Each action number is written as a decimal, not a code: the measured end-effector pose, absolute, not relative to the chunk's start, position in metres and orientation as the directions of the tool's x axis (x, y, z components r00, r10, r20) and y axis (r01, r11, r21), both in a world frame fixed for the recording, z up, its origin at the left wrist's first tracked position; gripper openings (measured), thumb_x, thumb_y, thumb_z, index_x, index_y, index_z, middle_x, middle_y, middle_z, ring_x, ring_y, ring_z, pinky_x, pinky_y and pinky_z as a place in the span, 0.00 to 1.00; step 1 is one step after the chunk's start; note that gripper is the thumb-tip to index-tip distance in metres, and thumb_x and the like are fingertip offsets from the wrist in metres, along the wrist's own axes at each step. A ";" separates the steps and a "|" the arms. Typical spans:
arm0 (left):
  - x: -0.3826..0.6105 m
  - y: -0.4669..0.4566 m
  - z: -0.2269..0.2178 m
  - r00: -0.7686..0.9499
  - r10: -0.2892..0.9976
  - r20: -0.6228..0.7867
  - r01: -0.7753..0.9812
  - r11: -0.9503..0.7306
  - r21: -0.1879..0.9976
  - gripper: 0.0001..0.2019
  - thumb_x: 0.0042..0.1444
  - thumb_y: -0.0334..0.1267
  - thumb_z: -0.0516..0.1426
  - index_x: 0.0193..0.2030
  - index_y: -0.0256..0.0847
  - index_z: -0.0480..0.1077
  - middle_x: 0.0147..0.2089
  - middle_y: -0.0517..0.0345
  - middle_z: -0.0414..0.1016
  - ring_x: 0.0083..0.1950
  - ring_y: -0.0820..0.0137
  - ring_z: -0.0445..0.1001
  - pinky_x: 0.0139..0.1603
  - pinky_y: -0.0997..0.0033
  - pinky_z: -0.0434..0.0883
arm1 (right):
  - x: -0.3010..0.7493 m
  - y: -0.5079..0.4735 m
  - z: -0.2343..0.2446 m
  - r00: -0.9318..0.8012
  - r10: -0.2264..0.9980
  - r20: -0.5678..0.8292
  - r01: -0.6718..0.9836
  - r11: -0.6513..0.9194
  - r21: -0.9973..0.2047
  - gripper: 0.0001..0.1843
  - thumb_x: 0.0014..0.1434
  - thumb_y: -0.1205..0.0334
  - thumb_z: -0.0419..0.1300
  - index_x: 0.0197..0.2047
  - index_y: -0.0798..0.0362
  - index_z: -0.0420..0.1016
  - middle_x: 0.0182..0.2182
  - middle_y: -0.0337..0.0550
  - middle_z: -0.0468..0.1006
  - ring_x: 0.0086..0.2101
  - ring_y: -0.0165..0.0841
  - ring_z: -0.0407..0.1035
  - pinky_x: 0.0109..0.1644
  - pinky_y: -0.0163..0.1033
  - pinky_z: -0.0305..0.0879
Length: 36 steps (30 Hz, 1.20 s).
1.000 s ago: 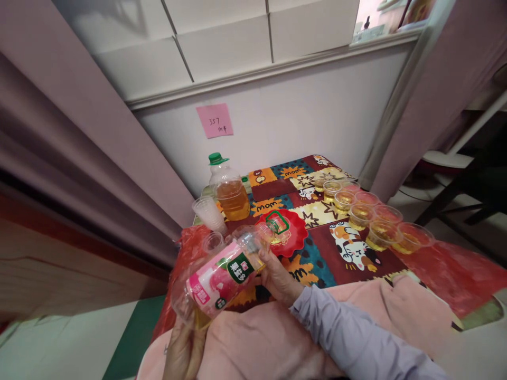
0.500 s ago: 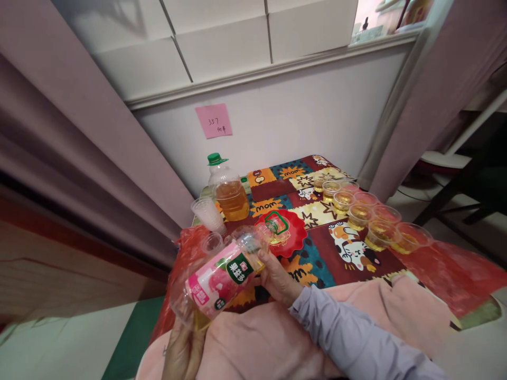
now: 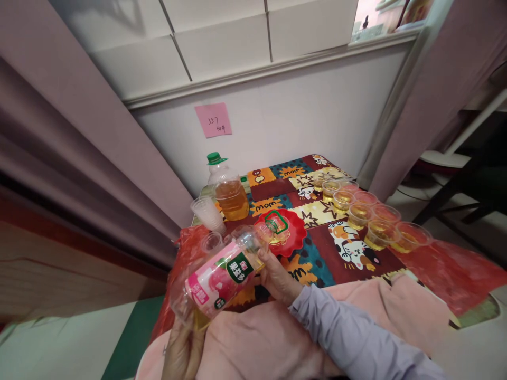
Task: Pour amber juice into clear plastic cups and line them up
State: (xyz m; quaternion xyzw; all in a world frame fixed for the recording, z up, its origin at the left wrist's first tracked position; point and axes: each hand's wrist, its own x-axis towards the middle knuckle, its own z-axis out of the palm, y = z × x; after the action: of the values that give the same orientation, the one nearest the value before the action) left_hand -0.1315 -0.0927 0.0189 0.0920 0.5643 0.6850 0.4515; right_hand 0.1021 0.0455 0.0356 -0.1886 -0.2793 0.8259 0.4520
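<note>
A large clear juice bottle (image 3: 220, 278) with a pink label lies tilted in my two hands, its mouth with a green handle ring pointing away to the right. My left hand (image 3: 183, 345) grips it near the base, and my right hand (image 3: 277, 275) holds it near the shoulder. Pale yellow liquid shows inside. The bottle mouth is over a red scalloped dish (image 3: 295, 240); a clear cup with yellow liquid seems to stand in the dish, partly hidden behind the bottle neck. Just behind the bottle is a clear plastic cup (image 3: 212, 243).
A second bottle (image 3: 233, 198) with a green cap holds amber juice at the back left, beside a leaning stack of clear cups (image 3: 208, 214). Two rows of cups of yellow liquid (image 3: 359, 215) line the right side. Red plastic film (image 3: 463, 269) hangs over the table's right edge.
</note>
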 end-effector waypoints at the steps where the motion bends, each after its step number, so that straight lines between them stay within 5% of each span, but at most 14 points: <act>1: -0.131 -0.093 0.019 -0.581 0.721 -0.379 -0.505 0.046 0.862 0.36 0.44 0.46 0.80 0.62 0.59 0.83 0.64 0.59 0.89 0.76 0.44 0.77 0.71 0.53 0.79 | 0.102 0.045 0.036 -0.519 0.853 -0.061 -0.642 -0.436 -0.631 0.47 0.58 0.28 0.76 0.71 0.41 0.69 0.53 0.45 0.88 0.38 0.41 0.84 0.31 0.41 0.81; 13: -0.133 -0.092 0.021 -0.593 0.717 -0.366 -0.497 0.032 0.867 0.32 0.45 0.48 0.80 0.59 0.57 0.85 0.66 0.58 0.88 0.72 0.50 0.81 0.57 0.65 0.85 | 0.105 0.044 0.040 -0.522 0.850 -0.073 -0.636 -0.445 -0.630 0.46 0.58 0.28 0.76 0.70 0.41 0.70 0.53 0.43 0.87 0.38 0.39 0.83 0.36 0.45 0.86; 18: -0.133 -0.094 0.020 -0.589 0.726 -0.355 -0.483 0.036 0.875 0.34 0.46 0.48 0.80 0.63 0.58 0.84 0.65 0.56 0.88 0.74 0.46 0.80 0.66 0.57 0.83 | 0.103 0.045 0.038 -0.520 0.850 -0.081 -0.632 -0.447 -0.633 0.49 0.57 0.27 0.76 0.71 0.42 0.69 0.52 0.45 0.87 0.38 0.40 0.83 0.35 0.45 0.85; 36: -0.132 -0.094 0.017 -0.587 0.725 -0.359 -0.524 -0.002 0.852 0.35 0.53 0.44 0.77 0.69 0.60 0.81 0.67 0.57 0.87 0.72 0.48 0.82 0.69 0.55 0.81 | 0.103 0.045 0.034 -0.523 0.850 -0.060 -0.631 -0.433 -0.644 0.43 0.59 0.26 0.74 0.65 0.43 0.73 0.48 0.44 0.87 0.35 0.38 0.81 0.34 0.43 0.81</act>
State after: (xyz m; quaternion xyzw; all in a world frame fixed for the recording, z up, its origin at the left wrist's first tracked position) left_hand -0.1319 -0.0937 0.0173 0.0920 0.5486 0.7020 0.4448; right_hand 0.1034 0.0450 0.0339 -0.1918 -0.2859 0.8245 0.4491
